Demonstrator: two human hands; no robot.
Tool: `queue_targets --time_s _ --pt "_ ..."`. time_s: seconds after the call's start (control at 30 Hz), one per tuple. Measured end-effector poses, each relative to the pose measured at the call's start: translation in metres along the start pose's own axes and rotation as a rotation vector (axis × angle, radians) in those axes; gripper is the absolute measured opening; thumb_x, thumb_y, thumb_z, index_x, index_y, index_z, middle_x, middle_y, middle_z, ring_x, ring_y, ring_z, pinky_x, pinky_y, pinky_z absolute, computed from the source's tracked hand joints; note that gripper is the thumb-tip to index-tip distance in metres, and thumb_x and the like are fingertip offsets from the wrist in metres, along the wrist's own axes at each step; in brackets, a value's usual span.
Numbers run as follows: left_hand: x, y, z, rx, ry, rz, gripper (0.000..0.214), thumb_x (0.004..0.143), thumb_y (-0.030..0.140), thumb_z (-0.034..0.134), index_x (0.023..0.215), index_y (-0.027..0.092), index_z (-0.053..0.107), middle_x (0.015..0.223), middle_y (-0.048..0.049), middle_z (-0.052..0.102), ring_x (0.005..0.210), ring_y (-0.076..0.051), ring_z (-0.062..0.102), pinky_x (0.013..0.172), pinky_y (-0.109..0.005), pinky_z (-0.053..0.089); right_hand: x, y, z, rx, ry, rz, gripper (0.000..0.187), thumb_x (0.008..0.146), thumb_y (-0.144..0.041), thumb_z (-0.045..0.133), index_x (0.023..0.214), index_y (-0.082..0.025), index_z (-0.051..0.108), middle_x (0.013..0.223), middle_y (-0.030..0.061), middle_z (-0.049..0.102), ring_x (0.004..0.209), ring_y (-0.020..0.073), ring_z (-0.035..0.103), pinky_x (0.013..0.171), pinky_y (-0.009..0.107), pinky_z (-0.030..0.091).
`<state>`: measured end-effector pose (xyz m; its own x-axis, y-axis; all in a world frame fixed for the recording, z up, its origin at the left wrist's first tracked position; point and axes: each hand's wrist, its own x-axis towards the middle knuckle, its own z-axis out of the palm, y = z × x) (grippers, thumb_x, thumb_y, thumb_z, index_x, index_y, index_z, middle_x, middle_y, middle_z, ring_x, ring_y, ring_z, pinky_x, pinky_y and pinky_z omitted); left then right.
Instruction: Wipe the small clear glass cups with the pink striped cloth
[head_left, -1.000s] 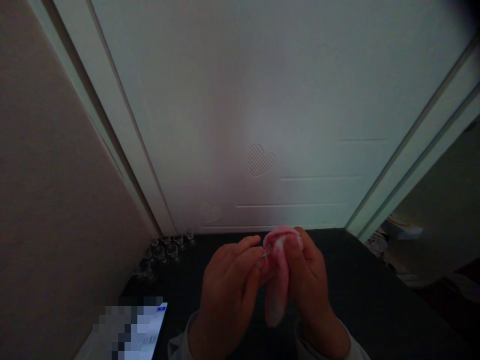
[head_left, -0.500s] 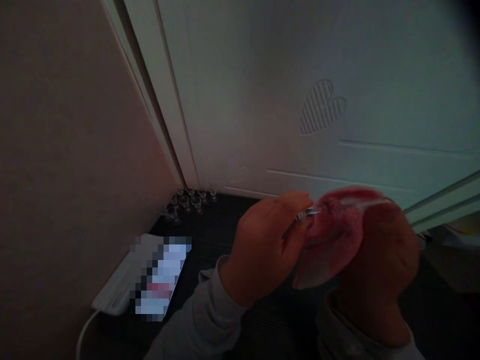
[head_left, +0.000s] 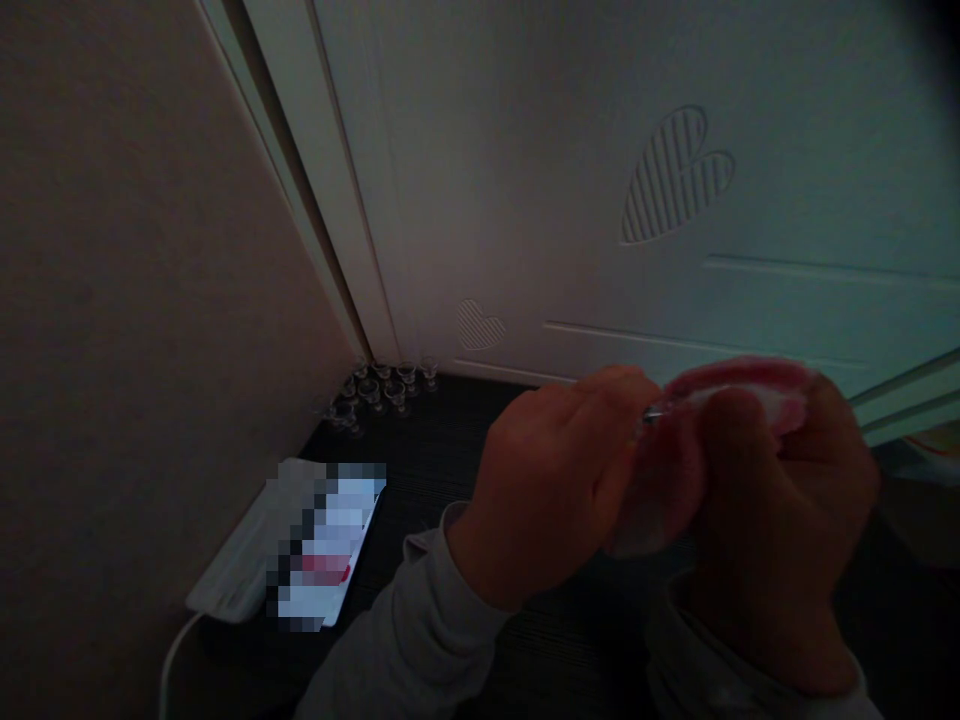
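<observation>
My left hand (head_left: 559,480) is closed round a small shiny glass-like piece (head_left: 651,412). Only a bit of it shows at the fingertips, so its exact kind is hidden. My right hand (head_left: 787,520) grips a soft pink-and-white cloth (head_left: 667,480), with the thumb pressed into its folds. The cloth bunches between both hands and touches the shiny piece. A loose flap of it hangs down beside my left fingers. Both hands are held above the dark tabletop (head_left: 465,450).
Several small stemmed glasses (head_left: 370,393) stand in the far left corner. A lit phone (head_left: 334,550), its screen blurred, leans on a white device (head_left: 232,560) with a white cable (head_left: 171,655). A white panel with embossed hearts (head_left: 675,180) rises behind; a wall (head_left: 150,300) borders the left.
Both hands have shifted slightly right in the view. The cloth is bunched tighter, my right thumb now shows pressing into it, and less of the shiny piece is visible.
</observation>
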<state>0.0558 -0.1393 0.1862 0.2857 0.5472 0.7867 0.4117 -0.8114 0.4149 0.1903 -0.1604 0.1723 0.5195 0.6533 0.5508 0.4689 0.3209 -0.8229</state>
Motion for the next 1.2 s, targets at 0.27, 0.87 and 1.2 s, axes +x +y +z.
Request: queue_targets --time_s 0.27,0.87,1.2 --pt "0.007 0.010 0.001 0.049 0.044 0.079 0.045 0.108 0.030 0.031 0.088 0.016 0.069 0.094 -0.0084 0.082 0.078 -0.018 0.076 0.068 -0.032 0.057 0.004 -0.010 0.004 0.136 -0.054 0.069 0.032 0.101 -0.033 0.041 0.077 -0.025 0.061 0.067 0.0007 0.059 0.056 0.0185 0.054 0.053 0.033 0.041" --pt "0.007 0.003 -0.012 -0.568 0.034 -0.468 0.038 0.091 0.059 0.060 0.088 0.023 0.070 0.064 0.0013 0.076 0.055 -0.016 0.070 0.048 -0.025 0.056 0.008 -0.008 0.000 0.326 -0.249 -0.155 0.008 0.088 -0.023 0.065 0.081 -0.025 0.069 0.073 -0.0040 0.071 0.059 0.0128 0.060 0.053 0.024 0.043" --pt "-0.054 0.047 -0.033 -0.160 0.239 -0.242 0.037 0.101 0.039 0.051 0.136 0.028 0.054 0.127 -0.0120 0.068 0.107 -0.026 0.067 0.087 -0.040 0.058 0.012 -0.005 -0.014 0.301 0.047 0.027 0.047 0.090 -0.064 0.057 0.068 -0.022 0.053 0.057 -0.0058 0.052 0.049 0.0126 0.046 0.047 0.025 0.036"
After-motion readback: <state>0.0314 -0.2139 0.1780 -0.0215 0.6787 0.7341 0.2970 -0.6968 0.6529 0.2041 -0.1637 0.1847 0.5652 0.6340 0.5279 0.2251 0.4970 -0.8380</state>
